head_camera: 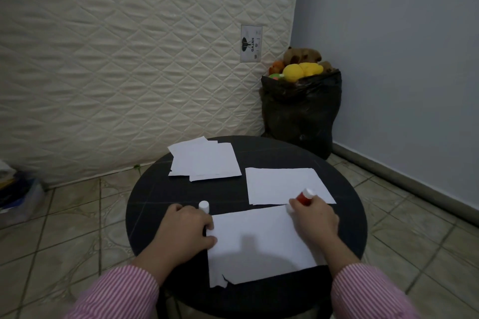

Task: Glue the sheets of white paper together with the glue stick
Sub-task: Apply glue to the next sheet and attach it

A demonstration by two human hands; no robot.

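Note:
A white sheet (259, 241) lies nearest me on the round black table (145, 204); its near left corner is torn. My left hand (185, 230) grips this sheet's left edge, thumb and fingers closed on it. A white cap (203, 206) stands just beyond that hand; whether it touches the fingers I cannot tell. My right hand (313, 217) is closed around a red glue stick (303, 197), white end pointing up, at the sheet's far right corner. A second white sheet (282, 184) lies beyond, to the right.
A loose pile of several white sheets (204, 160) lies at the table's far left. A quilted mattress (129, 59) leans behind the table. A black bag (300, 114) full of soft toys stands in the corner. The floor (77, 220) is tiled.

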